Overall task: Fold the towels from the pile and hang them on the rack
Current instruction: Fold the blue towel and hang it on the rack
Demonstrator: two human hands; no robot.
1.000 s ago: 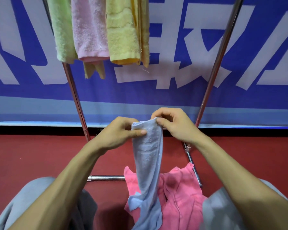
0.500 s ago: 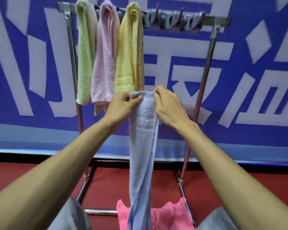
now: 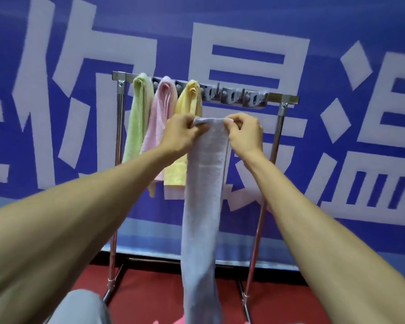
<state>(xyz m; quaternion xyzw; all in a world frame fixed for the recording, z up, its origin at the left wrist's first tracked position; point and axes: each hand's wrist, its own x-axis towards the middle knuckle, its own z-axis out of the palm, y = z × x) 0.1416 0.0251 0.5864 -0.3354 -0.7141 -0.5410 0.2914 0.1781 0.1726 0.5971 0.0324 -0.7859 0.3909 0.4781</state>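
My left hand (image 3: 181, 134) and right hand (image 3: 244, 135) pinch the top corners of the blue towel (image 3: 204, 206) below the rack (image 3: 281, 98); I should drape it evenly beside 3 hung towels (image 3: 161, 118).

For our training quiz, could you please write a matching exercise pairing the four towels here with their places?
Things: 1 light green terry towel; 2 pale pink terry towel; 3 yellow terry towel; 4 long lavender-blue terry towel.
Places: A pinched by left hand and right hand; B leftmost on the metal rack; C between two hung towels; D rightmost hung.
Pairs: 1-B, 2-C, 3-D, 4-A.
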